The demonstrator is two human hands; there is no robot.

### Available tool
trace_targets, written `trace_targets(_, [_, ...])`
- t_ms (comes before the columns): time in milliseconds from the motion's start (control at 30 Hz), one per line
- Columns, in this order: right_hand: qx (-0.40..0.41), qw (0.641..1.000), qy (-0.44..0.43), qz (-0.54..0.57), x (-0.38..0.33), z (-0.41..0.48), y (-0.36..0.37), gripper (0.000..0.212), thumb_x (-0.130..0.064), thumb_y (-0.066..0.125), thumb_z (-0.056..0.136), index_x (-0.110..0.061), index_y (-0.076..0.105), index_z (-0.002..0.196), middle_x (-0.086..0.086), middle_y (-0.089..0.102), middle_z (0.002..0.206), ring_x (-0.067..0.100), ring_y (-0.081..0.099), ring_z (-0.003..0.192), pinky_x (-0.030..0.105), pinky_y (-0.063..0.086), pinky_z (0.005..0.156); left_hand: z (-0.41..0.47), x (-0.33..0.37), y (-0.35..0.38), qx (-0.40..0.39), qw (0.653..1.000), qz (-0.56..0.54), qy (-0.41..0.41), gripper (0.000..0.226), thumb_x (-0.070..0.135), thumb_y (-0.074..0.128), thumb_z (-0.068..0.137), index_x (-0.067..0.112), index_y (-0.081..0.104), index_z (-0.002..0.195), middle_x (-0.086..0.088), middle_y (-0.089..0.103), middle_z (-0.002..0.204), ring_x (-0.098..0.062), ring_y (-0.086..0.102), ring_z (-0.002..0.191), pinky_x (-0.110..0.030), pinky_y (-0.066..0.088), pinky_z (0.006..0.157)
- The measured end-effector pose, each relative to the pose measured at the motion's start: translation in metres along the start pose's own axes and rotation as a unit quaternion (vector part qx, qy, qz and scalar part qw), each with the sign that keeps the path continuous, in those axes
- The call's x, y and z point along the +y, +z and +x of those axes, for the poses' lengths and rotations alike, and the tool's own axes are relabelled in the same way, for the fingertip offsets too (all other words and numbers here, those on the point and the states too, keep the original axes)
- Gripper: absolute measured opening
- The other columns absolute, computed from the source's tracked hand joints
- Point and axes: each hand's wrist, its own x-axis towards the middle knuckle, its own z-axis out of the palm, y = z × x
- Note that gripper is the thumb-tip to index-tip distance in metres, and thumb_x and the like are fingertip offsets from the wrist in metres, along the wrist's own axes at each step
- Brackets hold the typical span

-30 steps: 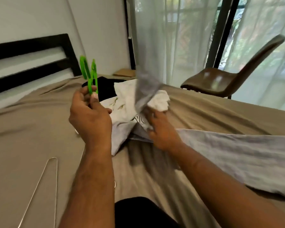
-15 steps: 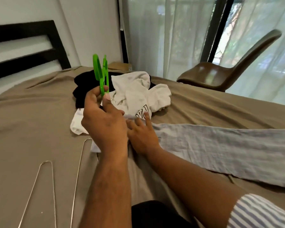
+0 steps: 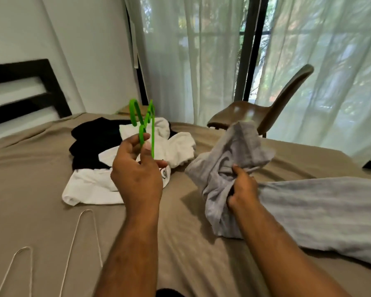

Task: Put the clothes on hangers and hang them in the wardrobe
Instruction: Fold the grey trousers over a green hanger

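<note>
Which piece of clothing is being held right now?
The grey one, gripped by the right hand and lifted at one end; the white one and the black one lie untouched on the bed.

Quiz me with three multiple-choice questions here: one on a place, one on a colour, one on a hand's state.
1. Where do the wire hangers lie? A in a wardrobe B on the bed C on a desk
2. What colour are the plastic hangers in the left hand? A green B red C black
3. The right hand is A empty B pressing the bed C gripping the grey garment
Answers: B, they lie on its sheet; A, bright green; C, fingers curl into the cloth.
</note>
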Motion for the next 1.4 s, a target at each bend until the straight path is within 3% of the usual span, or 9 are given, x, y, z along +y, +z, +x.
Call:
trace_targets(333, [0.047,0.957,-0.251,-0.140,-0.080,-0.021,-0.022,0.016,-0.030,0.071,0.092,-0.017,0.066,0.102,0.007,0.073,0.109,0.027,0.068,0.103,0.043,0.054,0.096,-0.039,0.011,0.088,-0.124,0.979,-0.089,-0.134,0.022,0.015,0.059,0.100,0.033,0.066,0.089,-0.001,0.076,0.085,-0.012,0.067,0.049,-0.027,0.043,0.051])
trace_targets(500, [-0.049,0.784,-0.541,-0.300,-0.054,-0.034,-0.020,0.020,-0.006,0.063,0.090,-0.019,0.063,0.106,0.016,0.064,0.111,0.018,0.059,0.100,0.009,0.040,0.086,-0.044,0.010,0.086,-0.136,0.974,-0.120,-0.133,0.015,0.017,0.059,0.101,0.028,0.068,0.100,0.001,0.070,0.064,-0.018,0.057,0.051,-0.027,0.038,0.053])
trace_targets(633, [-0.183,0.590,-0.602,-0.506,-0.024,-0.036,-0.020,0.047,-0.003,0.063,0.080,-0.031,0.066,0.117,-0.003,0.054,0.138,0.016,0.063,0.090,0.027,0.050,0.063,-0.039,0.010,0.075,-0.133,0.982,-0.085,-0.104,0.029,0.000,0.059,0.093,0.023,0.069,0.107,0.004,0.074,0.069,-0.009,0.060,0.052,-0.029,0.050,0.053])
trace_targets(800, [-0.233,0.431,-0.639,-0.593,-0.011,-0.039,0.001,0.032,-0.021,0.053,0.088,-0.016,0.073,0.113,0.004,0.070,0.116,0.020,0.066,0.103,0.034,0.058,0.081,-0.040,0.013,0.072,-0.160,0.987,-0.003,-0.001,0.021,0.020,0.060,0.099,0.041,0.066,0.100,0.010,0.076,0.090,-0.006,0.070,0.083,-0.026,0.056,0.078])
trace_targets(900, [-0.251,0.470,-0.563,-0.632,-0.009,-0.040,0.015,0.018,-0.011,0.054,0.100,-0.006,0.067,0.111,0.008,0.071,0.096,-0.002,0.066,0.079,0.018,0.055,0.075,-0.050,0.022,0.077,-0.229,0.973,0.026,0.019,0.025,0.014,0.062,0.098,0.038,0.068,0.101,0.014,0.074,0.092,0.002,0.067,0.088,-0.011,0.051,0.078])
trace_targets(1033, [-0.400,0.590,-0.427,-0.556,-0.023,-0.054,0.026,0.030,0.000,0.077,0.077,0.005,0.070,0.105,0.027,0.070,0.103,0.042,0.068,0.095,0.047,0.058,0.084,-0.033,0.014,0.071,-0.183,0.983,0.026,-0.017,0.018,0.018,0.064,0.096,0.035,0.071,0.095,0.010,0.072,0.071,-0.007,0.066,0.063,-0.024,0.055,0.064])
trace_targets(1100, [-0.463,0.632,-0.317,-0.535,-0.030,-0.061,0.021,0.042,0.010,0.072,0.076,0.004,0.063,0.116,0.023,0.068,0.107,0.034,0.067,0.102,0.048,0.055,0.091,-0.028,0.005,0.065,-0.165,0.984,-0.004,-0.071,0.017,0.019,0.062,0.099,0.032,0.072,0.099,0.005,0.071,0.066,-0.009,0.063,0.050,-0.024,0.052,0.051])
trace_targets(1200, [-0.507,0.710,-0.206,-0.443,-0.032,-0.067,0.001,0.052,0.011,0.063,0.086,-0.013,0.052,0.131,-0.002,0.062,0.121,-0.003,0.061,0.111,0.021,0.052,0.094,-0.027,0.001,0.065,-0.173,0.965,-0.113,-0.163,0.019,0.011,0.057,0.101,0.023,0.072,0.105,-0.007,0.076,0.093,-0.015,0.075,0.074,-0.035,0.060,0.068])
trace_targets(1400, [-0.414,0.858,-0.180,-0.244,-0.019,-0.078,-0.036,0.067,-0.004,0.063,0.090,-0.029,0.044,0.150,-0.005,0.065,0.135,0.012,0.061,0.124,0.033,0.052,0.101,-0.036,0.003,0.080,-0.303,0.913,-0.149,-0.230,0.041,0.031,0.065,0.083,0.019,0.072,0.121,-0.009,0.070,0.125,-0.028,0.063,0.122,-0.051,0.048,0.106])
